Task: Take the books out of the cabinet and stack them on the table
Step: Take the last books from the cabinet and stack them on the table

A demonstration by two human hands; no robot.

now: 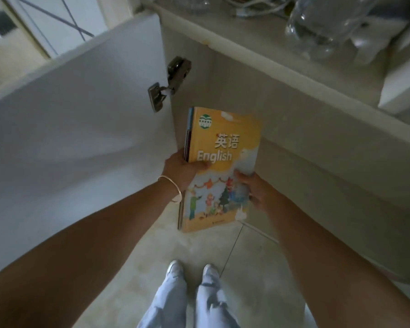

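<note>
Both hands clamp a stack of books [223, 166], English textbook on top: left hand [182, 170] and right hand [256, 190] gripping opposite edges

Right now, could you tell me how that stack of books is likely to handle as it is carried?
The books are thin paperbacks, so probably floppy. The glossy covers may slide apart, hence both hands, left and right, gripping the edges.

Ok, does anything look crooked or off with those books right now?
Slightly: the books held between left hand and right hand aren't squared; lower ones stick out past the orange English cover's left edge. Nothing looks damaged.
</note>
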